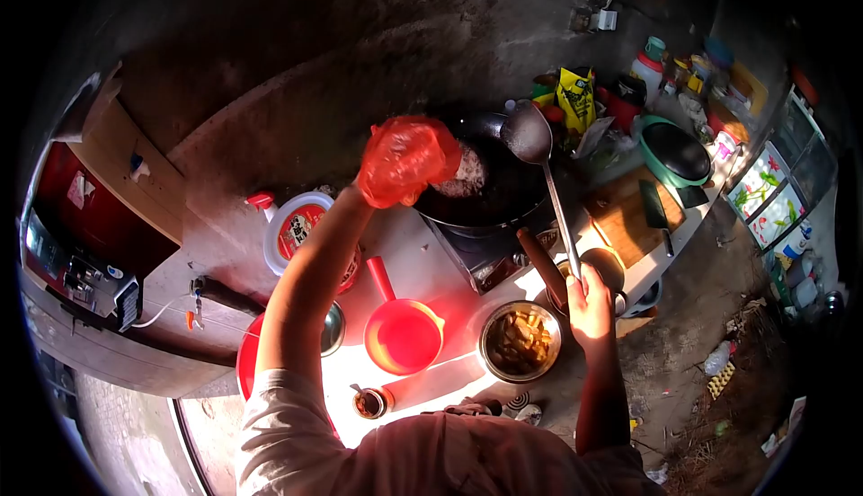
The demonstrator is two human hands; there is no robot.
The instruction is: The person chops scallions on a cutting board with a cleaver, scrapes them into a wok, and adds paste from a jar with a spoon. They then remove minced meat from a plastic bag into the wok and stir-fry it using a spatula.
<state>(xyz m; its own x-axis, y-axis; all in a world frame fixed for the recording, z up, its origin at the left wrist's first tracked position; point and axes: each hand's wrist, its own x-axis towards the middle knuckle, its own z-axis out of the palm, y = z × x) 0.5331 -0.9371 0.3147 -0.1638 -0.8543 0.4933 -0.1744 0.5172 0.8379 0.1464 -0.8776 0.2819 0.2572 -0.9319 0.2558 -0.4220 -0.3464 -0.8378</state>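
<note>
My left hand (409, 162) is wrapped in a red plastic bag, its fingers hidden inside, above the left side of a dark wok (512, 199). Beside the bag, over the wok, shows a pale, lumpy mass (463, 175); whether it hangs from the bag or lies in the wok I cannot tell. My right hand (591, 303) is closed round the handle of a long metal ladle (528, 133). The ladle's bowl is raised over the wok's right rim. A metal bowl of brown chunks (520, 341) stands below the wok, left of my right hand.
A red dipper (404, 336) and a small open jar (369, 403) stand on the counter near me. To the right are a cutting board (634, 217), a knife (656, 208) and a green basin (674, 151). Left of the wok is a lidded white tub (298, 229).
</note>
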